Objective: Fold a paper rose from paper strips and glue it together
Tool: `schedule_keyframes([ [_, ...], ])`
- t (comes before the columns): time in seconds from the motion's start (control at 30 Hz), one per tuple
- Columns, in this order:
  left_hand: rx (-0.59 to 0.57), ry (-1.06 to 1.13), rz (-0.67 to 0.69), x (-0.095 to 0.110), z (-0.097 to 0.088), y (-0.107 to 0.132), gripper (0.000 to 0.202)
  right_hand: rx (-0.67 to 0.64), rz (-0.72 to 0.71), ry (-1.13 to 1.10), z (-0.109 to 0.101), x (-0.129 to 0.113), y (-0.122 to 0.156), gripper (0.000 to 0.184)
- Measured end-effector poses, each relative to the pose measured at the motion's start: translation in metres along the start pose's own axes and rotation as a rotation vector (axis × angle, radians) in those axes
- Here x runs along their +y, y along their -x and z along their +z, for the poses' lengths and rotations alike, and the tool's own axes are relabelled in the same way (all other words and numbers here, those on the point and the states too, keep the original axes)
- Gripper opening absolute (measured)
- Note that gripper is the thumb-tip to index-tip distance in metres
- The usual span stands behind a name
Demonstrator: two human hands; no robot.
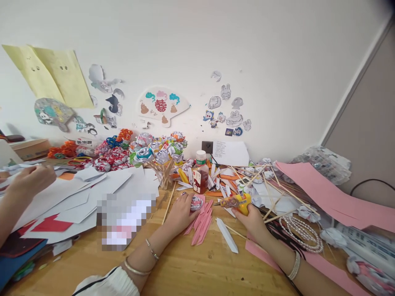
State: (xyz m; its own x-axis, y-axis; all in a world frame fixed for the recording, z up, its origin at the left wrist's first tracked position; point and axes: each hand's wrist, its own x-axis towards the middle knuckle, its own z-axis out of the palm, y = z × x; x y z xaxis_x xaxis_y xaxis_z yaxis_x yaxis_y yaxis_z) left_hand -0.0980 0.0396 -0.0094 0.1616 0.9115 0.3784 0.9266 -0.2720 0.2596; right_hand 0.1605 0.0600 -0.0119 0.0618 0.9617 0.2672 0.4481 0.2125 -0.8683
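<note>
My left hand (181,212) is closed around a small paper flower (196,203) in white and pink, just above the wooden table. A stack of folded pink paper strips (201,225) lies right below it. My right hand (253,218) grips a yellow hot glue gun (239,202), its nozzle pointing left toward the flower but apart from it. Between my forearms rests one folded white paper strip (227,235). A bottle with a white cap (200,174) stands behind the flower.
At the left is another person's hand (38,181) over white paper sheets (77,205). Finished paper flowers (162,150) pile against the wall. Thin wooden sticks (271,195), pink sheets (333,197) and a beaded string (300,234) lie at the right. A blurred-out rectangle (126,222) lies left of my arm.
</note>
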Motion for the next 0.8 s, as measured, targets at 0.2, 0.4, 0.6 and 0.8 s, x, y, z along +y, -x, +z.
schedule_keyframes([
  [0.2,0.004,-0.030,0.025,-0.004,0.003,0.000,0.047,-0.013,-0.018,-0.014,0.002,0.003,0.001,0.034],
  [0.4,-0.009,-0.050,0.029,-0.003,0.002,0.000,0.047,-0.048,-0.008,-0.021,0.002,0.002,0.002,0.029],
  [0.6,-0.021,-0.056,0.030,0.000,-0.002,0.000,0.044,-0.145,-0.010,-0.125,0.002,-0.014,0.009,0.030],
  [0.8,-0.034,-0.058,0.020,0.003,-0.005,0.000,0.043,-0.164,-0.004,-0.157,0.001,-0.017,0.010,0.027],
])
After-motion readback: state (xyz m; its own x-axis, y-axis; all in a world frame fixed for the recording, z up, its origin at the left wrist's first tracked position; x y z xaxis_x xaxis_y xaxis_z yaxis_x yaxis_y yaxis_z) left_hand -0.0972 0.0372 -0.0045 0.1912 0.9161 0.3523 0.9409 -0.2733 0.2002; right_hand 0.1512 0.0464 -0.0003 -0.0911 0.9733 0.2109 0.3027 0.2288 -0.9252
